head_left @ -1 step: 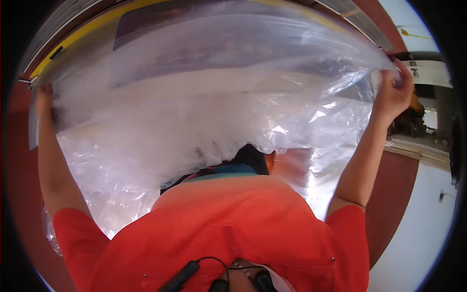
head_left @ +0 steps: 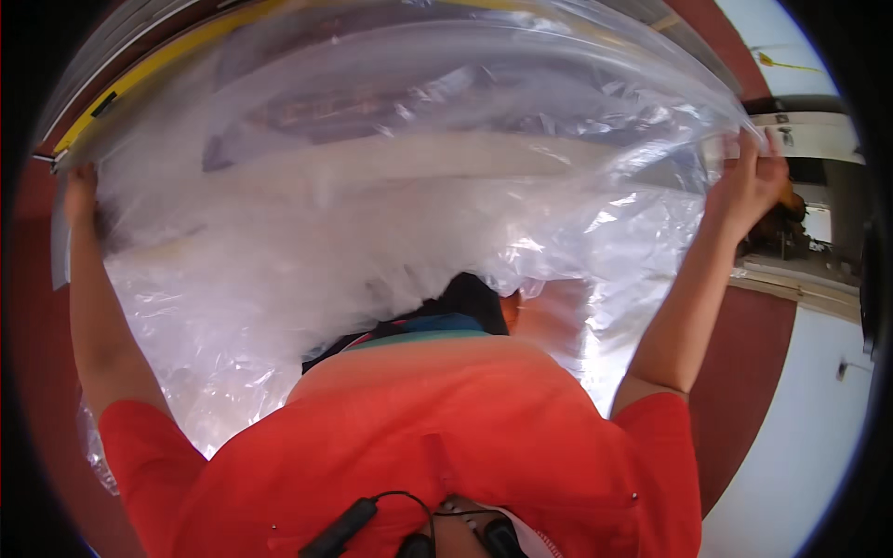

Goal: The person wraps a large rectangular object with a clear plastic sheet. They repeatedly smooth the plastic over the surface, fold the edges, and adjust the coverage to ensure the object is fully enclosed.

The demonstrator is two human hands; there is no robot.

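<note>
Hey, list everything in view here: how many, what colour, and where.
Plastic sheet: one, clear, spread between the hands
Rectangular panel: one, dark, upper middle, seen through the sheet
Edge strip: one, yellow, upper left
Small item: one, yellow, upper right, too small to identify
Clutter: count unclear, dark and brown, right
Floor: one, red-brown, left and right
Corded device: one, black, on the chest
Short-sleeved shirt: one, orange-red, lower middle
Forearms: two, bare, left and right
Left hand: one, bare, at the sheet's left edge
Right hand: one, bare, holding the sheet's upper right
</note>
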